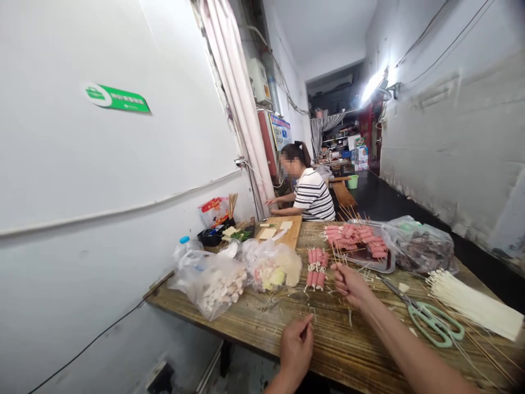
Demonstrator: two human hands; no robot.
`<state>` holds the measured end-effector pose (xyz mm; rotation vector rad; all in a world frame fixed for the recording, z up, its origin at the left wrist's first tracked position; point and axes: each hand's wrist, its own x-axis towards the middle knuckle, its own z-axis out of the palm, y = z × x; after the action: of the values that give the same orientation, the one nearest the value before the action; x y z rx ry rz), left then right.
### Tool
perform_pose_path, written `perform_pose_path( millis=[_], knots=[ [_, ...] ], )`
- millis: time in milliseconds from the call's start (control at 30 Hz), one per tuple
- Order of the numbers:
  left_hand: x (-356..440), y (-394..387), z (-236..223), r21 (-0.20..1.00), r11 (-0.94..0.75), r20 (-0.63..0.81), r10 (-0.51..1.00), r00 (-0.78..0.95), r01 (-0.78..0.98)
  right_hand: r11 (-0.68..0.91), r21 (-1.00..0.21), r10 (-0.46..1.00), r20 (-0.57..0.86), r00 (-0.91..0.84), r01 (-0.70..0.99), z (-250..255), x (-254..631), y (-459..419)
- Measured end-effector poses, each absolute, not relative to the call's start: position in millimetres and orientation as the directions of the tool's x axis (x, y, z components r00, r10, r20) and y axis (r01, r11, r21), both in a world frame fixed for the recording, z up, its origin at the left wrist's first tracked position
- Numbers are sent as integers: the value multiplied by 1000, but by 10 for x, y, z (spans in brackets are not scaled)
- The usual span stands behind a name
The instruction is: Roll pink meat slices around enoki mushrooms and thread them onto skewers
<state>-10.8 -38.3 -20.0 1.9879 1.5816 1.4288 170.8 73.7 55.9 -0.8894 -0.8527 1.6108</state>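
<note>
My left hand [296,346] is closed above the near edge of the table, thumb against curled fingers. A thin pale mushroom strand [315,314] shows just beyond its fingertips; whether it is held is unclear. Farther forward, my right hand [351,284] is closed in a pinch beside a stack of pink meat rolls [316,268] with pale mushroom ends sticking out. What it pinches is too small to make out. Behind that hand, a clear tray [385,268] carries skewered pink rolls [356,236].
Green-handled scissors [437,323], enoki mushrooms [476,303] and loose skewers lie on the right. A bag of dark food [424,249] stands behind them. Bagged food [225,284] and a cutting board [293,232] are left. A person in a striped shirt [314,194] sits beyond the table.
</note>
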Motion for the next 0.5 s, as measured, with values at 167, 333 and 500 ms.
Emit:
perform_pose_path(
  millis=[167,333,500],
  knots=[
    [-91,-354,-230,668,-383,547,834,-71,637,-83,-908,994,-46,-98,-411,605,1643,1001],
    [-85,-344,-243,664,-394,557,827,-70,636,23,-969,999,11,47,-247,470,1680,1066],
    [-95,-360,-221,663,-398,551,833,-53,634,115,-991,944,131,302,68,320,1779,1143]
  ],
)
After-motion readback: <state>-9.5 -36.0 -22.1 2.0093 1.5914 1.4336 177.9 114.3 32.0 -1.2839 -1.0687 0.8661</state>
